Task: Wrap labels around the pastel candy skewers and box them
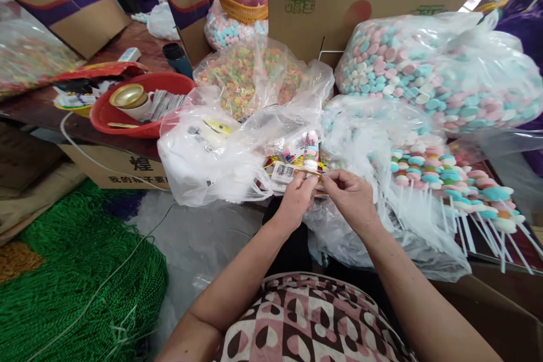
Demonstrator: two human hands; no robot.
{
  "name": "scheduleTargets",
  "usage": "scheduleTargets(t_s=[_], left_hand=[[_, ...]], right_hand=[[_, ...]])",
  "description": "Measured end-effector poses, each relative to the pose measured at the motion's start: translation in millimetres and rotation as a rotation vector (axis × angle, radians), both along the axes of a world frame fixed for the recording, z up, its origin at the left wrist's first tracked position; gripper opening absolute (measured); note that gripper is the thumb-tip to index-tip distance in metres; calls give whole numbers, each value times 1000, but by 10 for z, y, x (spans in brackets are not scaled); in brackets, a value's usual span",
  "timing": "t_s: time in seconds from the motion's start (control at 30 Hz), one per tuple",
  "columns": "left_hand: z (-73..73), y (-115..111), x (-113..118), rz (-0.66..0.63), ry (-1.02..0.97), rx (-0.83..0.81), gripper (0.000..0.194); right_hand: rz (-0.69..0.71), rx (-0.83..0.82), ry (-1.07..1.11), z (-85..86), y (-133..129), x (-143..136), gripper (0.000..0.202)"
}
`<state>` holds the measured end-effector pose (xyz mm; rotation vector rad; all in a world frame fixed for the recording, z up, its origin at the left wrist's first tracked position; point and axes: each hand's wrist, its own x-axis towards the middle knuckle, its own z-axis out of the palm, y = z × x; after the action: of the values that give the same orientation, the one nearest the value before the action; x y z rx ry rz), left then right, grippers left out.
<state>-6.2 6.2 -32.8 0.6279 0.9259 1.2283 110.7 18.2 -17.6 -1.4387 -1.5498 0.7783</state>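
Observation:
My left hand [297,198] is closed, fingers pinching the lower end of a marshmallow skewer [311,150] in a clear wrapper. The sweet's pink, white and blue pieces point away from me. A thin gold twist tie [313,172] crosses the wrapper at my fingertips. My right hand [350,195] is closed too, thumb and forefinger pinched at the tie's right end. Just beyond lie a printed white card [282,172] and a bundle of gold ties [275,161]. The stick below the sweet is hidden by my fingers.
Finished-looking marshmallow skewers [449,181] lie to the right, sticks towards me. Behind are a large bag of marshmallows [394,62] and a bag of ring-shaped gummies [241,76]. A red basin [102,113] and a crumpled white plastic bag [190,164] are left; green strands [93,260] lie below.

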Motion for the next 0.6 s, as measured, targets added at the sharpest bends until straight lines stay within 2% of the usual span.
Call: scheduleTargets(t_s=[0.17,0.3,0.4,0.5,0.6], left_hand=[[-9,-36,22,8,-9,-7,39],[-13,-51,16,15,-74,-12,40],[20,-84,-4,-170,-206,-39,37],[57,-135,-28,-382,-317,-59,35],[79,-183,-44,-483,-363,-118,33]], right_hand=[[-19,47,-44,-24,-48,27,15],[39,-24,129,-34,-94,59,18],[86,-124,337,-67,-112,109,21],[135,-173,433,-109,-119,180,30],[219,-253,489,-102,-128,267,31]])
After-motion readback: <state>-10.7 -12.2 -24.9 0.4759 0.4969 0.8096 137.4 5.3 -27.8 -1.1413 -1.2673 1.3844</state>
